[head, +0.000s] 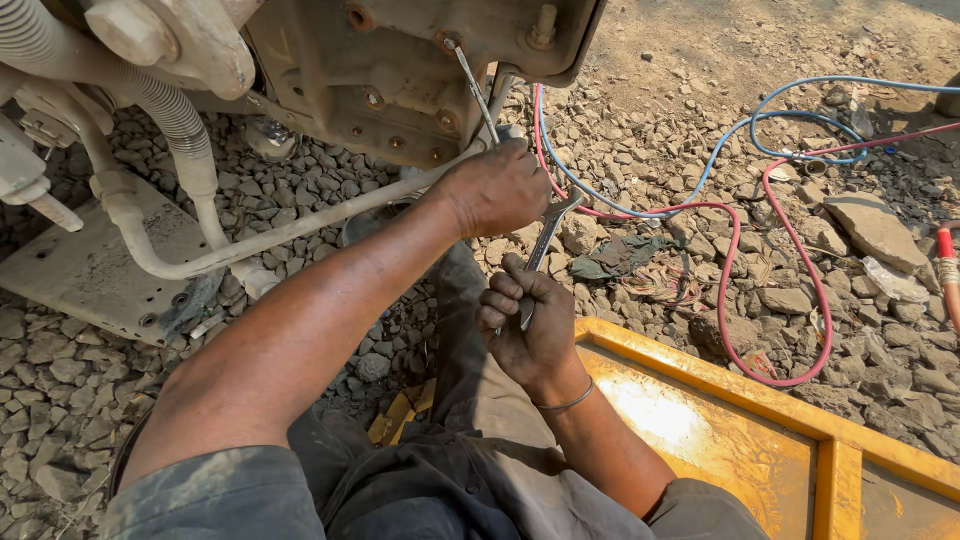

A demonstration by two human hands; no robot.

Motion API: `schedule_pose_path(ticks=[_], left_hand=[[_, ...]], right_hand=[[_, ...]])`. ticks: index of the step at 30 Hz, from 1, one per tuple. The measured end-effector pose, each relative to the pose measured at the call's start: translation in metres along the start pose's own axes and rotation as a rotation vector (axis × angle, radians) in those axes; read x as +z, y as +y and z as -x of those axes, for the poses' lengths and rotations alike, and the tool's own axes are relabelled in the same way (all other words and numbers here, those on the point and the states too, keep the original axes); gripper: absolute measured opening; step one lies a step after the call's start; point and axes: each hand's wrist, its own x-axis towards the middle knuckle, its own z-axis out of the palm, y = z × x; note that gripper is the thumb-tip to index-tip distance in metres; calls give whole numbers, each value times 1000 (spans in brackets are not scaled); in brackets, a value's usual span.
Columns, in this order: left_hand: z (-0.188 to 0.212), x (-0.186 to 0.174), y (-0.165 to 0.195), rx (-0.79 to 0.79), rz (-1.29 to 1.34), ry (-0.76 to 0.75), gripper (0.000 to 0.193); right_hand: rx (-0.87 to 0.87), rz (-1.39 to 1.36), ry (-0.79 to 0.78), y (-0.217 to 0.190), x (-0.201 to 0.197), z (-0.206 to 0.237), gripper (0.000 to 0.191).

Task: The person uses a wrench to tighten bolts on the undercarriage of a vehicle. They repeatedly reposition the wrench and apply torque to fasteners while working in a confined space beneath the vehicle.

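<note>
We saw the right hand, just below the frame's centre, clamped around the shank of an open-ended spanner, whose jaw end rose toward the left hand. That hand was closed at centre frame, gripping a slim metal rod that reached up to the rusty machine housing. Red hose and blue hose lay on the gravel at right.

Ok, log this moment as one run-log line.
left hand: grips rod at rusty housing | right hand: holds spanner | ground: gravel, red hose, blue hose
</note>
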Motion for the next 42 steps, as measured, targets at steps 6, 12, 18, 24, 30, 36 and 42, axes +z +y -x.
schedule_pose_path(ticks=[6, 12, 18, 24, 30, 36, 42], left_hand=[[-2, -9, 1, 6, 5, 99, 17], [-5, -19, 4, 24, 44, -52, 20], [-4, -22, 1, 3, 34, 1, 19], [-1, -22, 1, 20, 0, -1, 20], [-2, -25, 0, 32, -17, 75, 19], [0, -29, 2, 27, 3, 73, 19], [1, -28, 3, 34, -11, 3, 22]], right_hand=[[-43, -46, 198, -1, -39, -13, 18], [-53, -2, 289, 5, -63, -18, 14], [-3, 0, 318, 14, -67, -19, 14], [27, -13, 319, 18, -76, -19, 16], [23, -8, 326, 20, -80, -19, 17], [50, -15, 359, 25, -77, -17, 19], [57, -17, 373, 28, -79, -18, 21]])
